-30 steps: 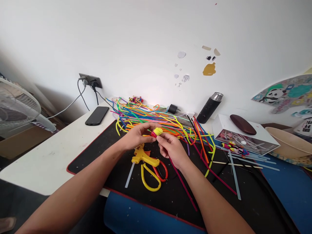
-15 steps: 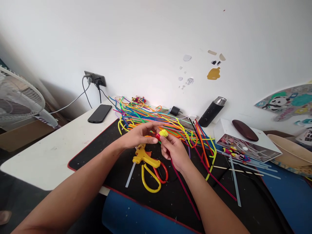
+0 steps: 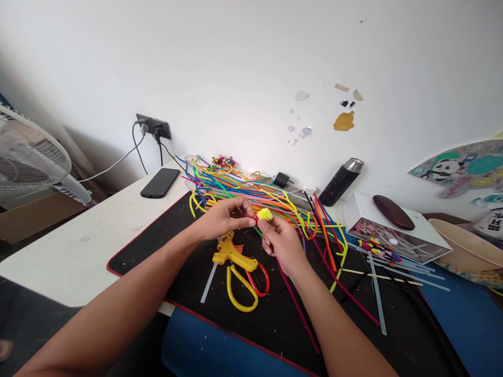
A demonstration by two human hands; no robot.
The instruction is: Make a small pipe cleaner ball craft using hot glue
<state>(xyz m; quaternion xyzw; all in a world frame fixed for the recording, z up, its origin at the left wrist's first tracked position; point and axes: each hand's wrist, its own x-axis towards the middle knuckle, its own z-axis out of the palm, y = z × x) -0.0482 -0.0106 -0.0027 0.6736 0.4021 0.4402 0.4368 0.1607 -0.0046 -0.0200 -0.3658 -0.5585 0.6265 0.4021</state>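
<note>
Between my two hands is a small pipe-cleaner figure [image 3: 264, 214] with a coiled yellow top and a red part below it. My left hand [image 3: 231, 217] pinches its red part between thumb and fingers. From the right, my right hand [image 3: 281, 241] grips it just under the yellow coil, hiding its lower side. A magenta pipe cleaner [image 3: 297, 306] runs down from beneath my right hand across the mat. Just below my hands lie a yellow glue gun [image 3: 234, 256] with a clear glue stick in it, and scissors [image 3: 243, 298] with yellow and red handles.
A heap of colourful pipe cleaners [image 3: 247, 191] lies along the wall on the black mat [image 3: 157, 251]. A phone [image 3: 160, 183] is at left, a fan [image 3: 31, 152] beyond it. A black flask [image 3: 341, 182], a white box [image 3: 396, 225] and loose glue sticks [image 3: 378, 293] are at right.
My left fingers have closed in on the red part of the figure; before, the index finger was stretched out above it. My right hand keeps its grip.
</note>
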